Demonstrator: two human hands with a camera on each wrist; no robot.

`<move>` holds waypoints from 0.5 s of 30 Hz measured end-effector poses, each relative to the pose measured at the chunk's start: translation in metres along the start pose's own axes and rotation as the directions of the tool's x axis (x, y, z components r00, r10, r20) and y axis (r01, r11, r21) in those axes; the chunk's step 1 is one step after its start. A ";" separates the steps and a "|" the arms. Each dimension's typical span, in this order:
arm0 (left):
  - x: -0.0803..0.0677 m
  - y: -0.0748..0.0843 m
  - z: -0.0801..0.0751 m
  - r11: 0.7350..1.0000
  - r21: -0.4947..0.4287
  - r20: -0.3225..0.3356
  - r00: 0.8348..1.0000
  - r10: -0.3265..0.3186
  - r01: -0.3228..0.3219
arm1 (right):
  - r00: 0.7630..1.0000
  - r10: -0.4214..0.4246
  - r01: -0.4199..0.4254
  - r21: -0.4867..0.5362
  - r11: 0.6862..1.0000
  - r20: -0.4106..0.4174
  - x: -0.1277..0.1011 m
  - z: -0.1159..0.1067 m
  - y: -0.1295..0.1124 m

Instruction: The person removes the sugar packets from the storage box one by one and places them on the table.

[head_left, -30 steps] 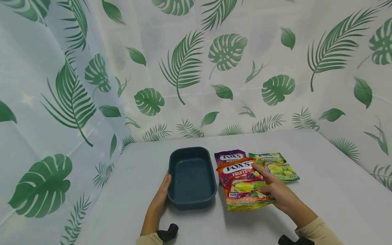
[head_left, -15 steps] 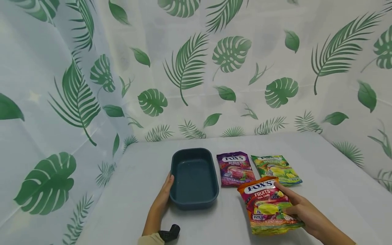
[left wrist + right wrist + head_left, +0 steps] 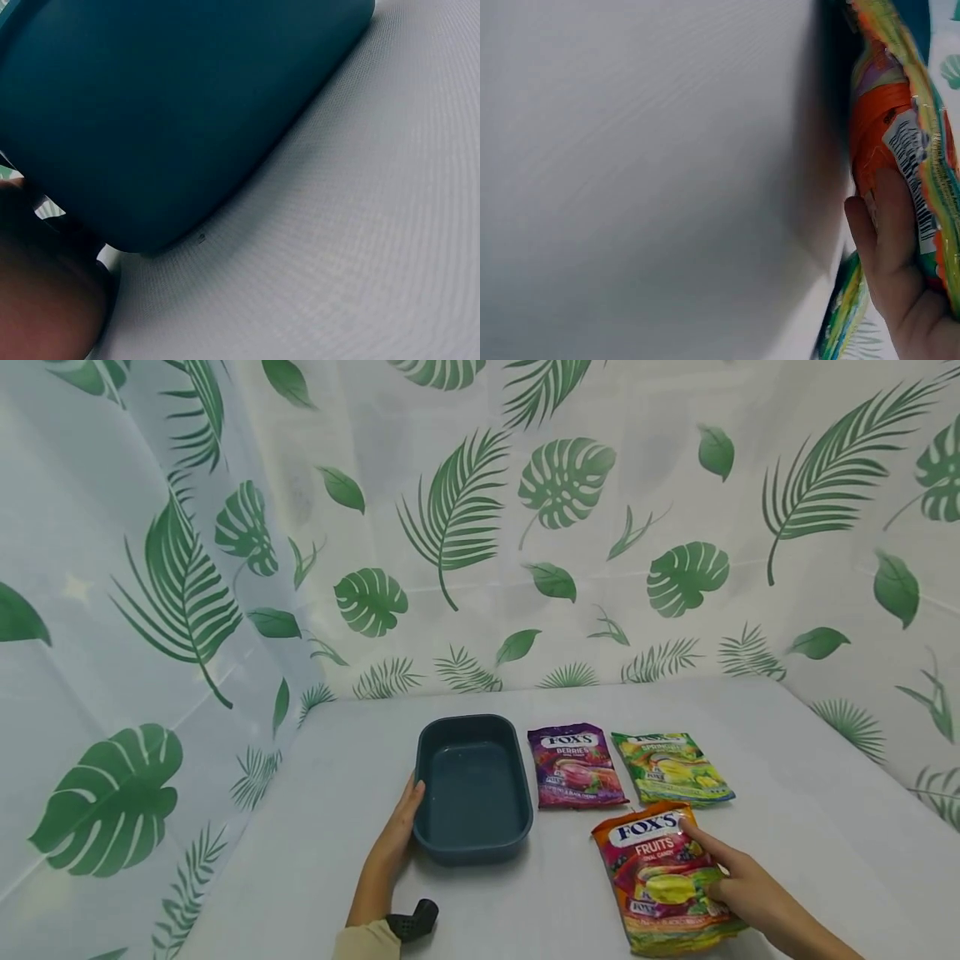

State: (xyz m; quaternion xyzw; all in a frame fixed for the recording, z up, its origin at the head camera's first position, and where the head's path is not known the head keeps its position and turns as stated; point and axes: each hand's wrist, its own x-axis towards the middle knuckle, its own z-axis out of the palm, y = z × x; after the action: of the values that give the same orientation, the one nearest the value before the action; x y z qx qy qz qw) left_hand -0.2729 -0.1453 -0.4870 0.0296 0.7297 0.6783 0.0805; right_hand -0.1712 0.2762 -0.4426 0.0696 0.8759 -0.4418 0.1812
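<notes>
Right hand [image 3: 738,893] grips Fruits bag [image 3: 663,881], now nearer | left hand [image 3: 397,839] flat against tub [image 3: 472,789], unmoved

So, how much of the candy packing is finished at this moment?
Nothing is packed yet: the tub is empty. The left hand steadies its side. The right hand holds the orange bag above the table. The purple bag and the green bag still lie flat beside the tub.

Right of the dark teal plastic tub [image 3: 472,789] lie the purple berries candy bag [image 3: 574,766], then the green candy bag [image 3: 671,767]; the orange fruits candy bag [image 3: 660,881] lies nearer, right.
</notes>
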 end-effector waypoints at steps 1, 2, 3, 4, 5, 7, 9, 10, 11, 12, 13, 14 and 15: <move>0.000 0.000 0.000 1.000 0.002 -0.003 1.000 -0.006 0.006 | 1.000 -0.005 0.005 -0.027 1.000 -0.004 0.001 0.000 0.001; -0.001 0.000 0.001 1.000 0.003 -0.005 1.000 -0.011 0.011 | 1.000 -0.004 0.004 -0.052 0.999 -0.006 0.001 0.001 0.003; -0.002 0.000 0.001 1.000 -0.001 -0.009 1.000 -0.019 0.019 | 1.000 -0.005 0.005 -0.078 0.997 -0.010 0.002 0.001 0.004; -0.002 0.000 0.002 1.000 0.000 -0.013 1.000 -0.020 0.020 | 1.000 -0.005 0.004 -0.100 0.995 -0.013 0.003 0.001 0.005; -0.002 0.001 0.002 1.000 0.001 -0.018 1.000 -0.023 0.023 | 1.000 -0.001 -0.001 -0.115 0.993 -0.016 0.003 0.002 0.006; -0.003 0.001 0.002 1.000 0.004 -0.022 1.000 -0.021 0.021 | 1.000 0.001 -0.004 -0.153 0.988 -0.019 0.005 0.002 0.008; -0.003 0.001 0.003 1.000 0.000 -0.023 1.000 -0.013 0.013 | 1.000 -0.005 0.000 -0.195 0.981 -0.026 0.006 0.001 0.008; -0.003 0.001 0.003 1.000 0.000 -0.023 1.000 -0.008 0.008 | 1.000 -0.011 0.005 -0.216 0.976 -0.028 0.007 0.001 0.009; -0.003 0.001 0.003 1.000 -0.001 -0.022 1.000 -0.007 0.007 | 0.999 -0.017 0.009 -0.245 0.970 -0.031 0.008 0.000 0.010; -0.003 0.001 0.004 1.000 -0.003 -0.023 1.000 -0.006 0.006 | 0.999 -0.028 0.018 -0.276 0.961 -0.032 0.009 0.000 0.011; -0.002 0.000 0.004 1.000 -0.006 -0.024 1.000 -0.004 0.004 | 0.999 -0.029 0.017 -0.304 0.952 -0.034 0.010 0.000 0.012; -0.002 0.000 0.004 1.000 -0.008 -0.025 1.000 -0.005 0.005 | 0.999 -0.033 0.020 -0.337 0.941 -0.032 0.012 0.000 0.013; -0.002 -0.001 0.004 1.000 -0.009 -0.028 1.000 -0.008 0.008 | 0.999 -0.043 0.029 -0.380 0.925 -0.029 0.013 -0.001 0.015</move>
State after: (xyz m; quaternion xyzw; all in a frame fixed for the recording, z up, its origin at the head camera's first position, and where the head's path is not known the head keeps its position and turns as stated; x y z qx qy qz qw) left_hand -0.2702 -0.1415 -0.4879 0.0166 0.7278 0.6817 0.0730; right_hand -0.1794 0.2852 -0.4584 0.0254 0.9490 -0.2661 0.1672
